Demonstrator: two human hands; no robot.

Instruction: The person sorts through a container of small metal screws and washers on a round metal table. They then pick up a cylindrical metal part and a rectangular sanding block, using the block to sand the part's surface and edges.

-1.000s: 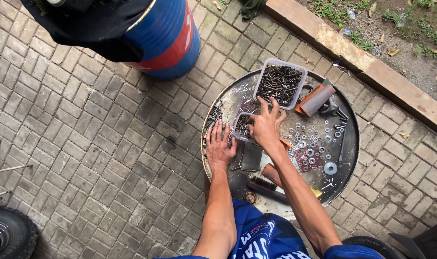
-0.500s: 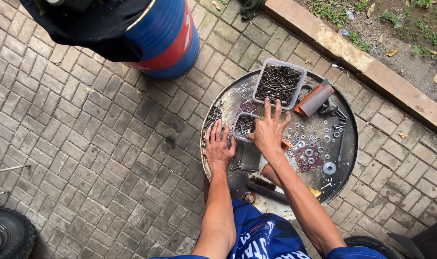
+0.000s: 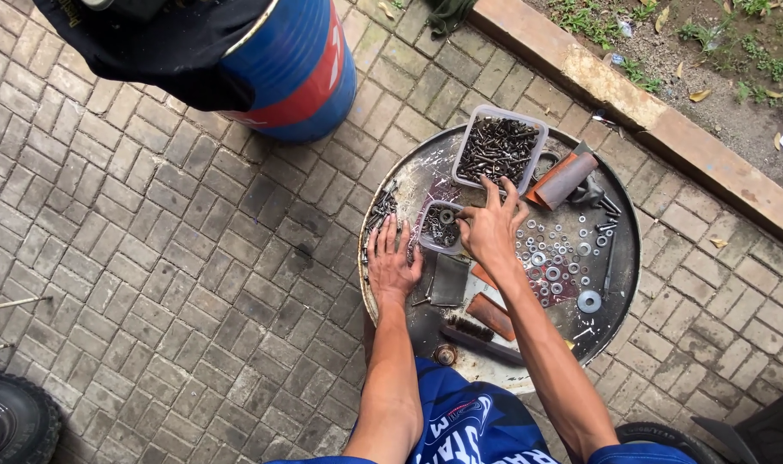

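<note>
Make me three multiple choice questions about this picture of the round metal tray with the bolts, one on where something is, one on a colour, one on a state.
1. Where does the larger tub of screws sit on the round tray?
A. Far edge, toward the curb
B. Near edge, by the person's knees
C. Off the tray, on the paving

2. What colour is the drum standing on the paving?
A. Green with a yellow band
B. Blue with a red band
C. All white

3. How is the left hand placed?
A. Raised in the air
B. Closed round a wrench
C. Flat, palm down on the tray

Answers: 1 A, the tub lies at the tray's far side, nearest the curb. 2 B, blue wall with a red stripe. 3 C, its fingers are spread on the tray, while the right hand reaches at the small tub.
</note>
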